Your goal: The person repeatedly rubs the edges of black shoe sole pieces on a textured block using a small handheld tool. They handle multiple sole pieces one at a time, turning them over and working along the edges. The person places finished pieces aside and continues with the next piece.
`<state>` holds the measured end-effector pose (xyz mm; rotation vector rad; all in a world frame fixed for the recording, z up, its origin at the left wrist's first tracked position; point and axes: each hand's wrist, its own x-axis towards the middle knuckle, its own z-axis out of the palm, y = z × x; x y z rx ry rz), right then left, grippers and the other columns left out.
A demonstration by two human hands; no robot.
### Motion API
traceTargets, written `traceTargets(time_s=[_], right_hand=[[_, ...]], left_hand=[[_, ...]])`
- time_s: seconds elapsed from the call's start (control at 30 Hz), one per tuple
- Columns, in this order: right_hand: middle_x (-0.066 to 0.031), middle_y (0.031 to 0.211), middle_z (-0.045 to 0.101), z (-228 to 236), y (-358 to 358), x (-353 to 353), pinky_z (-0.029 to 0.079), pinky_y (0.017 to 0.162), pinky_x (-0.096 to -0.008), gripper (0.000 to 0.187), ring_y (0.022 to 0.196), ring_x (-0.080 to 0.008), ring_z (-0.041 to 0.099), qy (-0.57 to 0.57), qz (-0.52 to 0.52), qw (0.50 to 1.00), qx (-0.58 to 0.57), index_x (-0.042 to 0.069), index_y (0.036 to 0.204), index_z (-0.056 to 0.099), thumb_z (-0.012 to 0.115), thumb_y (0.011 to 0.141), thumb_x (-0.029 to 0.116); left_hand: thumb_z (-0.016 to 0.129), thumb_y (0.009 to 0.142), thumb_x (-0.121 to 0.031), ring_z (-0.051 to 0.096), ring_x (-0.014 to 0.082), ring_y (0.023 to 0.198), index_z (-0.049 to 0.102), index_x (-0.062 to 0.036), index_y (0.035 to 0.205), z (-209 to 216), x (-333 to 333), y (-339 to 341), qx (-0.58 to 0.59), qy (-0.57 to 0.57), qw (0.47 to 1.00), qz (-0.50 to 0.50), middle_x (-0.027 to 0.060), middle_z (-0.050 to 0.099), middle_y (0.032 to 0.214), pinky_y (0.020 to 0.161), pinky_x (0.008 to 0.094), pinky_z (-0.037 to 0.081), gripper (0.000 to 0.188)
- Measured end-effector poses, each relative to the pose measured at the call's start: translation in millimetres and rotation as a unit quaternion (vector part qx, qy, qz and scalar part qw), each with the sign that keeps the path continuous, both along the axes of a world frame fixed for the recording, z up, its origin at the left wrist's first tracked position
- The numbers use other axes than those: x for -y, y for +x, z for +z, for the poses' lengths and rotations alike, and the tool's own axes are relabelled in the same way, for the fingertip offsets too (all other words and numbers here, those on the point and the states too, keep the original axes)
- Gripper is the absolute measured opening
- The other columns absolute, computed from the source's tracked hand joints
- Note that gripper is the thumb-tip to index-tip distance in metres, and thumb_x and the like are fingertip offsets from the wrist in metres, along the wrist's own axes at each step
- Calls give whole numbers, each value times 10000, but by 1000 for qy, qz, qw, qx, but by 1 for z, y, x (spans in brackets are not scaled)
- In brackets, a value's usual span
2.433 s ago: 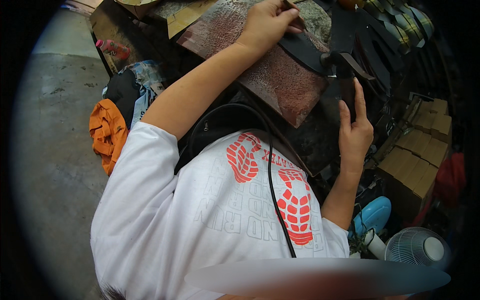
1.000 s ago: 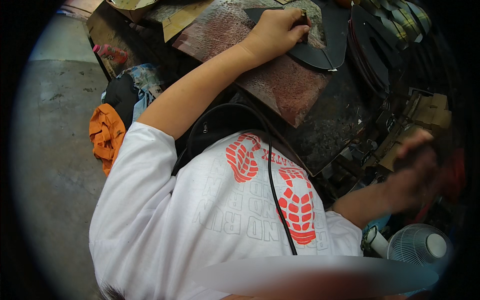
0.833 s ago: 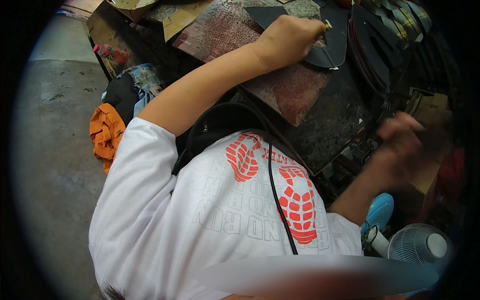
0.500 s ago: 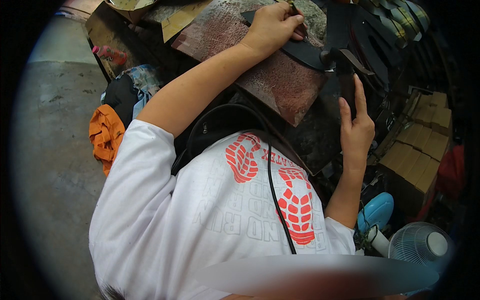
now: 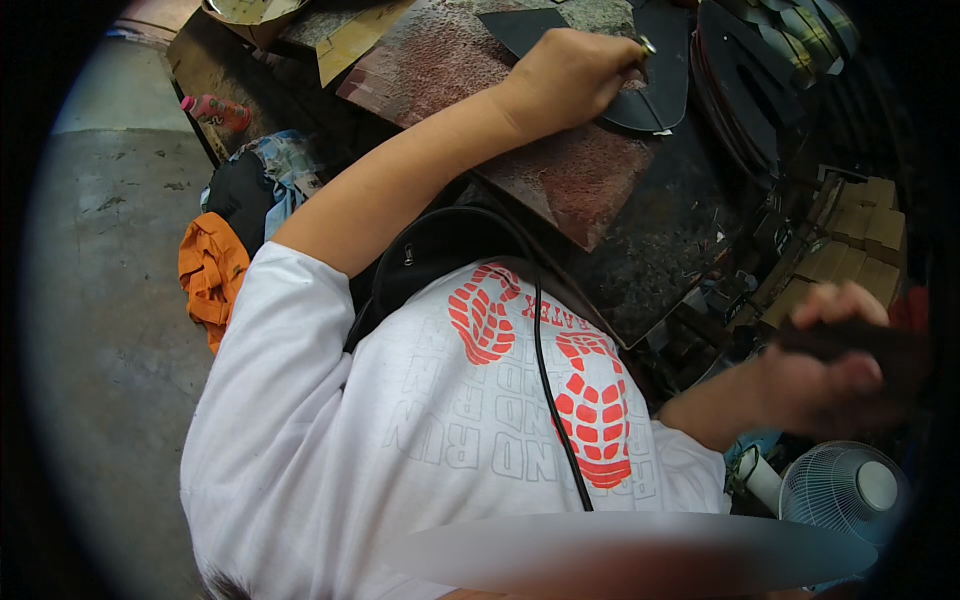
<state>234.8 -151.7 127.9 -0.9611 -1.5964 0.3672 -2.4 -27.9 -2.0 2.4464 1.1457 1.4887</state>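
Note:
My left hand (image 5: pixel 580 82) is closed round a short metal punch (image 5: pixel 649 46), whose shiny round end sticks out beyond the fingers. It is above a curved, flat black sheet piece (image 5: pixel 655 105) lying across a worn reddish board (image 5: pixel 570 185). Much of the piece is hidden behind the hand. Out to the right and away from the board, my right hand (image 5: pixel 815 375) grips a hammer (image 5: pixel 850 343) by its dark handle. Hand and hammer are smeared by motion, and the hammer's head cannot be made out.
More black cut pieces (image 5: pixel 740 85) are stacked right of the board. Cardboard boxes (image 5: pixel 835 240) stand farther right, above a white fan (image 5: pixel 840 490). At the left are an orange cloth (image 5: pixel 212 265) and a pink bottle (image 5: pixel 217 112). A black cable (image 5: pixel 545 350) hangs over my shirt.
My right hand has swung the hammer away from the board, out to the right and nearer to me. My left hand has shifted right with the punch over the black piece.

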Motion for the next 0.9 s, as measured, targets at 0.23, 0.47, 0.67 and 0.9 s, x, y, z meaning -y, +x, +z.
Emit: traceTargets(time_s=[0.23, 0.47, 0.67, 0.9], right_hand=[[-134, 1081, 729, -88, 0, -24, 533, 665, -337, 546, 708, -202, 685, -170, -86, 948, 254, 255, 1476, 484, 672, 965, 284], [-135, 1151, 726, -112, 15, -17, 568, 795, -384, 562, 984, -265, 737, -219, -85, 935, 267, 319, 1474, 493, 685, 948, 276], [-158, 1079, 705, -21, 13, -22, 508, 575, -285, 421, 698, -198, 667, -119, 52, 977, 169, 125, 1355, 564, 613, 988, 324], [-142, 1000, 663, -27, 2, -22, 476, 605, -266, 374, 698, -144, 612, -62, 76, 990, 98, 94, 1267, 539, 576, 990, 342]], left_hand=[[654, 871, -82, 708, 333, 739, 676, -16, 942, -1, 3, 3, 94, -76, 992, 47, 163, 701, 788, 668, 390, 570, 99], [609, 962, -64, 675, 136, 643, 619, 57, 887, -2, -4, -4, 237, -340, 910, -7, 104, 689, 753, 605, 283, 546, 142], [692, 874, -132, 719, 316, 781, 698, -30, 953, -3, -2, -1, 174, -245, 954, -3, 176, 712, 847, 709, 359, 576, 129], [686, 873, -76, 707, 323, 799, 658, -43, 1019, 4, 7, 7, -4, -4, 1000, -18, 158, 693, 836, 697, 382, 560, 152]])
